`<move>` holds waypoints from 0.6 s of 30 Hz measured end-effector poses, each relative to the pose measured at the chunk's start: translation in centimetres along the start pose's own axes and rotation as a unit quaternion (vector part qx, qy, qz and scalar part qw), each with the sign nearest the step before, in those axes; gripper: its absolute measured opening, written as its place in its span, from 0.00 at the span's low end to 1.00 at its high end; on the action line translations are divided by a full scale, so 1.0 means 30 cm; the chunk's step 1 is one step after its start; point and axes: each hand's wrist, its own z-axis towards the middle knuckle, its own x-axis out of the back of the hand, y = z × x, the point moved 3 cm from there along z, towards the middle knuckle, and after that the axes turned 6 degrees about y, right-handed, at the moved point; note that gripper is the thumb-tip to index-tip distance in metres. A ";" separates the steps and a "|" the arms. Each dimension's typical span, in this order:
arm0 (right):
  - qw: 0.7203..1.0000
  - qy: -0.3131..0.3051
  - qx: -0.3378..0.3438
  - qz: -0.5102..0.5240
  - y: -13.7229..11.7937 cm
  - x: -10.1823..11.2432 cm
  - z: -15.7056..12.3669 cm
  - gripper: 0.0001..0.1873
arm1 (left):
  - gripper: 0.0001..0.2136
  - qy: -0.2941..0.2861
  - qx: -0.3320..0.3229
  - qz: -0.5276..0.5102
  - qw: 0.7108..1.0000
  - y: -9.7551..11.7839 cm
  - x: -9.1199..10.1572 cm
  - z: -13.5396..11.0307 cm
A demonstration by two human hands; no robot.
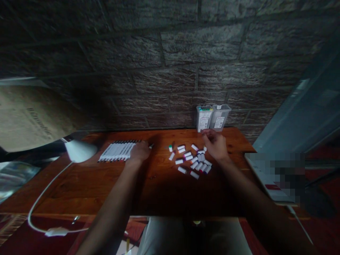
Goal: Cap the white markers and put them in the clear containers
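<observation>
A row of white markers (117, 151) lies side by side on the left of the wooden desk, dark at their ends. My left hand (140, 150) is closed at the row's right end, and the narrow tip of a marker (151, 145) pokes out past its fingers. On the right, my right hand (216, 144) hovers by the scattered caps, thumb and fingers pinched together; whatever they hold, if anything, is hidden. Several white marker caps (182, 170) with coloured ends lie loose between my hands. One green-topped cap (170, 148) stands upright nearest my left hand.
Against the brick wall (180, 74) stand a clear box of markers (204, 118) and a second clear box (220, 117). A white lamp base (79, 150) with its cable sits left. A laptop-like flat object (268, 177), partly blurred, lies at the right edge of the wooden desk (164, 194).
</observation>
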 end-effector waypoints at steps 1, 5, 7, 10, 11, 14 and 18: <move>1.000 -0.003 0.001 -0.005 -0.001 -0.001 -0.001 0.14 | 0.12 -0.013 0.000 0.007 1.000 0.006 0.000 -0.003; 1.000 -0.017 0.012 -0.014 -0.003 -0.005 -0.003 0.13 | 0.10 -0.044 -0.009 0.007 0.999 0.027 0.009 -0.011; 0.999 -0.025 0.020 -0.012 -0.005 -0.006 -0.004 0.13 | 0.11 -0.041 -0.020 -0.008 0.999 0.035 0.015 -0.012; 0.998 -0.051 0.036 -0.007 -0.015 -0.012 -0.010 0.13 | 0.11 -0.022 -0.034 -0.171 0.984 0.053 0.026 -0.014; 0.996 -0.070 0.047 -0.005 -0.021 -0.016 -0.014 0.12 | 0.12 -0.020 -0.034 -0.264 0.964 0.062 0.032 -0.017; 0.984 -0.145 0.102 -0.010 -0.046 -0.039 -0.039 0.11 | 0.18 -0.053 -0.023 -0.518 0.853 0.098 0.051 -0.034; 0.950 -0.241 0.193 -0.046 -0.085 -0.081 -0.090 0.09 | 0.19 -0.121 -0.007 -0.675 0.727 0.148 0.082 -0.066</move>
